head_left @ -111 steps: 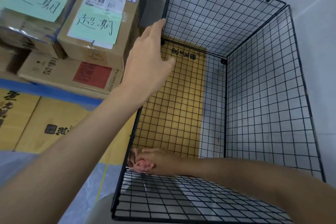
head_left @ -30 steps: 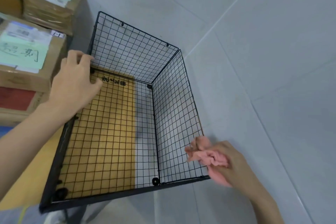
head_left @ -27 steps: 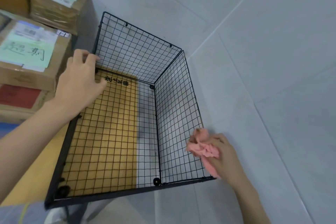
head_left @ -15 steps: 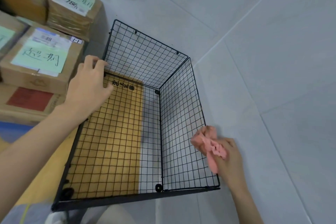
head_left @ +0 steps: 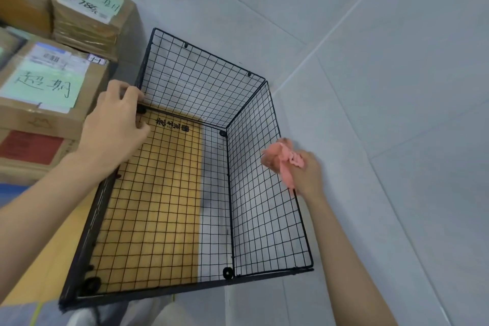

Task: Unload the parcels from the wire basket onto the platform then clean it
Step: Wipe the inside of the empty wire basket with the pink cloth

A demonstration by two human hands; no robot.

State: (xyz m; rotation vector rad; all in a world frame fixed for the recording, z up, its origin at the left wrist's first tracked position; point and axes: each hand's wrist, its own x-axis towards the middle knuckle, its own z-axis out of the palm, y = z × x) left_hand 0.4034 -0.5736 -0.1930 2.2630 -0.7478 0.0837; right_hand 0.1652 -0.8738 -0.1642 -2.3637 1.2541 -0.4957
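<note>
1. Wiping stage, by my read: wire basket (head_left: 267, 219) holds no parcels, so unloading looks done; cleaning remains, wiped share unclear
2. Basket sits beside the tiled wall (head_left: 383, 114), partly over a yellow carton (head_left: 148, 193); open top faces up; long axis runs away from the person
3. Right hand (head_left: 308, 174) is closed round a bunched pink cloth (head_left: 283, 157) at the right wall's top rim
4. Left hand (head_left: 113, 130) grips the far left rim corner, fingers curled over
5. Parcels (head_left: 53, 92) stacked beyond, left of the basket
</note>
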